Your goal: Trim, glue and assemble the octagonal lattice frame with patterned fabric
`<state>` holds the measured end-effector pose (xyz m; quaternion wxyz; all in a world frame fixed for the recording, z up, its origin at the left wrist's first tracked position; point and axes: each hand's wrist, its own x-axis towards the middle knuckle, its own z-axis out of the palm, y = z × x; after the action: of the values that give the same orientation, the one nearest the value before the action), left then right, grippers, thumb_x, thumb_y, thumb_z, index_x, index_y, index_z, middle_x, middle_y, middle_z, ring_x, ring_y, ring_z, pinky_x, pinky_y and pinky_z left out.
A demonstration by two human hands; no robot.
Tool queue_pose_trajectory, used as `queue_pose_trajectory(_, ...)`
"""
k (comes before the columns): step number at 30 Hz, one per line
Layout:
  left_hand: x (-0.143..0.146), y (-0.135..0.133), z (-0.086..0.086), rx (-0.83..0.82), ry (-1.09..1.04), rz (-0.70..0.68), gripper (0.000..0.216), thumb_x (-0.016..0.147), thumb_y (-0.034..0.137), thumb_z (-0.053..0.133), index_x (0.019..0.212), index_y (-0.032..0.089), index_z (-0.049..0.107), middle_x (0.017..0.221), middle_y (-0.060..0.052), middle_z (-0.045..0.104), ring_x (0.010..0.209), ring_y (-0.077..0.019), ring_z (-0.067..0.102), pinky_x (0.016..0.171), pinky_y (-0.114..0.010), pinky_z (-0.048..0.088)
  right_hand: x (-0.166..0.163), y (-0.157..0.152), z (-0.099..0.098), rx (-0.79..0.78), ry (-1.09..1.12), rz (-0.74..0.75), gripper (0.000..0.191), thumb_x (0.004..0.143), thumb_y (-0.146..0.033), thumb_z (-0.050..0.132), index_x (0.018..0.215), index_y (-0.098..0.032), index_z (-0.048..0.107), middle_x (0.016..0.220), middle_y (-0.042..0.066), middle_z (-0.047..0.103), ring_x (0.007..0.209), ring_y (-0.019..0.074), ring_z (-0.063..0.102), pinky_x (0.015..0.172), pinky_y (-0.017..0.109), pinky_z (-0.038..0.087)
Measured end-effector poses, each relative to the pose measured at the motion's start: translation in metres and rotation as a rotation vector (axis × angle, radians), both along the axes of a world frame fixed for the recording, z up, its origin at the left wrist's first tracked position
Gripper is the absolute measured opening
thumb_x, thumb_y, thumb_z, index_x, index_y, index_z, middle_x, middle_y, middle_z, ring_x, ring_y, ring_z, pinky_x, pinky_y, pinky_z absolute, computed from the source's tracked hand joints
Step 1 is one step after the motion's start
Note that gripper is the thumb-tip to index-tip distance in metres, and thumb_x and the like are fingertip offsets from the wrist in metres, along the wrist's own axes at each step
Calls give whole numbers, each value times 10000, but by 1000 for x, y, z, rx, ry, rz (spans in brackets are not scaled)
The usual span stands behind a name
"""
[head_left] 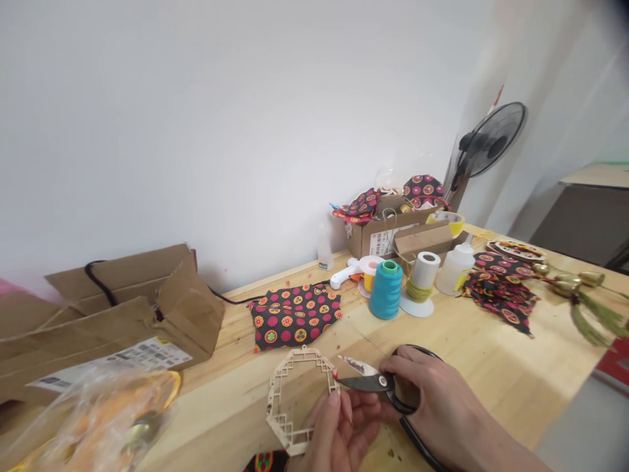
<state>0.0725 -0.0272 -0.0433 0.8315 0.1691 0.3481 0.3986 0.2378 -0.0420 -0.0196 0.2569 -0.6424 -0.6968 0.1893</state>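
Observation:
My left hand [339, 423] pinches the right edge of a pale octagonal lattice frame [275, 393], thin and cut with an openwork pattern. In my right hand [432, 393] is a pair of black-handled scissors [361, 381], its blades parted and pointing left. The lower blade's tip reaches a small red bit on the frame's right side; whether it touches cannot be made out. Just behind the frame lies a piece of dark patterned cloth [297, 314] with bright round flowers. A corner of similar cloth [268, 461] shows below my left hand.
An open cardboard box [122, 314] and a plastic bag [98, 419] stand left. Behind my hands are a blue thread cone [386, 292], a green cord spool [419, 288], a glue bottle [456, 267] and a cloth-filled box [363, 239]. Brass bells [565, 284] lie right.

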Motion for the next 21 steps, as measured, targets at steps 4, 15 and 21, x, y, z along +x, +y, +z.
queue_pose_trajectory(4,1,0,1,12,6,-5,291,567,445,722,598,168,638,794,-88,733,801,-195,645,777,-323,446,-1,3,0,-29,-5,-22,201,628,-155,588,784,-271,640,752,-13,604,696,157,548,588,239,374)
queue_pose_trajectory(15,0,3,4,-46,-11,-3,270,522,400,766,520,170,623,767,-80,740,778,-180,658,772,-307,450,-4,4,-2,-25,-10,-54,174,663,-187,551,790,-270,636,742,-7,597,687,159,551,579,245,370)
queue_pose_trajectory(21,0,1,7,-38,30,26,297,550,448,733,611,168,659,752,-80,735,779,-186,650,780,-324,441,-2,2,0,-17,2,-14,134,651,-219,601,769,-272,639,746,-12,599,699,156,553,582,236,373)
